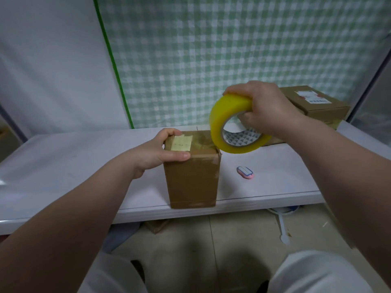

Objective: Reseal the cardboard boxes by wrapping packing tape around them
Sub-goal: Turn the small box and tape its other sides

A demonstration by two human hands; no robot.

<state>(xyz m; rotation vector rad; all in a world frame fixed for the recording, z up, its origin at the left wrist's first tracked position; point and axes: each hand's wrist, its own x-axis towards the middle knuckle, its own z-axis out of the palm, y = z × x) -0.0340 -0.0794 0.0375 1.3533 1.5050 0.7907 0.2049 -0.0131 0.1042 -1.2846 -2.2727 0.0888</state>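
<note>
Your left grip (167,151) clamps box (191,178) top, steadying it on tabletop (63,166); right grip (268,108) curls round tape roll (230,115) at box's right edge, likely laying tape.

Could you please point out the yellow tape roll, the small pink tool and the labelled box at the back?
yellow tape roll (230,106): head view, its outer yellow band.
pink tool (245,172): head view, its white top.
labelled box (325,112): head view, its brown side face.

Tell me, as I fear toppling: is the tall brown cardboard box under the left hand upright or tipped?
Upright: the tall brown cardboard box stands on its base on the white table, left hand gripping its top.
</note>
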